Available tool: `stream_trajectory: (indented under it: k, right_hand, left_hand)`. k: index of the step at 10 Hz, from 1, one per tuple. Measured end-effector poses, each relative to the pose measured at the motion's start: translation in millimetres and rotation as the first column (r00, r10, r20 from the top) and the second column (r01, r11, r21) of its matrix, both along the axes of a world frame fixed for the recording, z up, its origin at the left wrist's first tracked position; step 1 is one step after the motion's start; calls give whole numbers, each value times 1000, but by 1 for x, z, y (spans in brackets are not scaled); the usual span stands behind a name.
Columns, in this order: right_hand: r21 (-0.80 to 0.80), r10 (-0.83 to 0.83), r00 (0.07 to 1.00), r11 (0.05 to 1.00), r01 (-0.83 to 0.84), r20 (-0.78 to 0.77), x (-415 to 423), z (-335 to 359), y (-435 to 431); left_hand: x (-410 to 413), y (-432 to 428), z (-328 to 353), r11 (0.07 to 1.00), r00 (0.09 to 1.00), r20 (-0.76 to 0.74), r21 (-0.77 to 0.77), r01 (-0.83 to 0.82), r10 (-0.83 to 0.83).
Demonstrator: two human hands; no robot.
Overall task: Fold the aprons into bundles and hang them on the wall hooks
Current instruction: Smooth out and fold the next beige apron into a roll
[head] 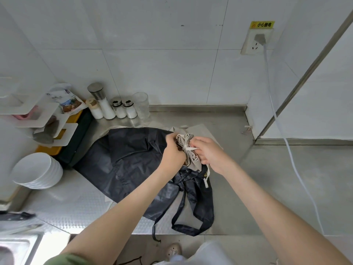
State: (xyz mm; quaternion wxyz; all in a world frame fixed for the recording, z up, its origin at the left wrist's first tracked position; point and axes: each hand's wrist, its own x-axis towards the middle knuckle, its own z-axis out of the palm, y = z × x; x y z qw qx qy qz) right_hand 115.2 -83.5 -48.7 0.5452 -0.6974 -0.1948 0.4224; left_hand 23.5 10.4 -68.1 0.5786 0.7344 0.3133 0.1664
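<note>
Beige bundle held up off the table, just above the far right edge of the black apron. Left hand wraps its fingers round the bundle's left side, a closed grip that keeps the folds from springing apart. Right hand pinches the pale tie at the bundle's waist. My read is that it is cinching or knotting the wrap (a loose end hangs down over the black apron's straps).

Black apron lies spread flat, unfolded, straps trailing to the table's near edge; likely next in line. More beige cloth shows behind the black apron, under the hands. No wall hooks that I can make out.

Containers, beyond the black apron's far left corner:
- Four shakers, white grains inside, lids on.
- A clear glass beside them, seemingly empty.

Left of the black apron is a stack of white bowls; contents cannot be told.
</note>
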Motion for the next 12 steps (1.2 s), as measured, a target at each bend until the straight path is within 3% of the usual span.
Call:
stream_trajectory:
  k: [1,2,3,4,5,6,7,8,9,10,11,12]
  right_hand:
    - [99,-43,989,993,57,-142,0,-1,1]
    - [167,-41,976,983,78,-214,-1,1,4]
    - [162,-27,981,985,58,-190,0,-3,6]
    - [155,-22,985,987,48,-171,6,-7,1]
    - [140,-12,988,990,34,-155,12,-9,-3]
    - [38,-21,996,999,24,-83,16,-14,-9]
    - [-151,92,989,986,-74,115,14,-23,-11]
    - [-279,148,968,956,-88,202,10,-42,-8]
    - [-306,153,970,948,-90,188,5,-63,-7]
    - [-308,131,986,947,-93,105,-1,-82,-8]
    - [-276,90,995,958,-74,46,-5,-98,-6]
    - [-232,67,997,971,-55,45,-8,-106,-6]
  left_hand:
    - [-9,-1,1,999,968,250,32,-4,-4]
    - [-11,2,4,944,954,213,300,140,-209]
    - [-8,11,0,876,951,93,425,228,-293]
    - [-6,21,-5,864,963,0,442,241,-268]
    - [-4,28,-15,932,975,-78,284,224,-210]
    - [-5,33,-31,991,981,-139,-18,132,-134]
    - [-6,34,-43,989,964,-266,-149,-14,-26]
    - [-8,29,-56,947,926,-377,-293,-127,8]
    - [-9,21,-78,904,689,-701,153,400,-186]
    - [-14,22,-91,804,702,-678,283,523,-218]
    - [-23,26,-104,752,764,-590,371,544,-262]
    - [-32,30,-107,798,875,-411,421,431,-256]
